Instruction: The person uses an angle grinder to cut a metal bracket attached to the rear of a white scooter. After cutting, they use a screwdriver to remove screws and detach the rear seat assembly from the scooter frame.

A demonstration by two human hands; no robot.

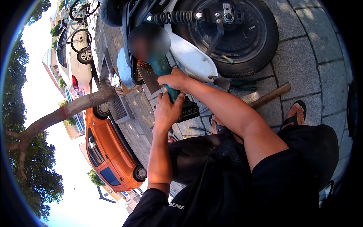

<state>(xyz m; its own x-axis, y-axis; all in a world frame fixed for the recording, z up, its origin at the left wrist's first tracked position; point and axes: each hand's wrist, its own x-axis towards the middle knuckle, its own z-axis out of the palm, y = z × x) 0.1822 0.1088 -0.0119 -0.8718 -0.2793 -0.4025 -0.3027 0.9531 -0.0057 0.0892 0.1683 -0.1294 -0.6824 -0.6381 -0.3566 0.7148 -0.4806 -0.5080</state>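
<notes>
1. Here is the green power tool [161, 68], up near the middle of the view, just beside a scooter's white panel [193, 59]; its long axis runs on a slant, the black battery block [189, 112] at the lower right, nearer the person, the front pointing upper left, away from the body; that front end is blurred, so its shape I cannot tell.
2. And there go the orange sparks [143, 63], right by the blurred end, next to a brown plate [149, 80].
3. Right hand [175, 80] on the green body, forward of the other; fingers curled snugly round the casing, some hidden from sight.
4. Left hand [168, 109] at the rear, just ahead of the battery block; thumb and forefinger parted across the tool's width, fingers bent against it, holding it too.
5. Off to the right, the black wheel [240, 41]; below it, a wooden handle [270, 95] lies on the paving [302, 77].
</notes>
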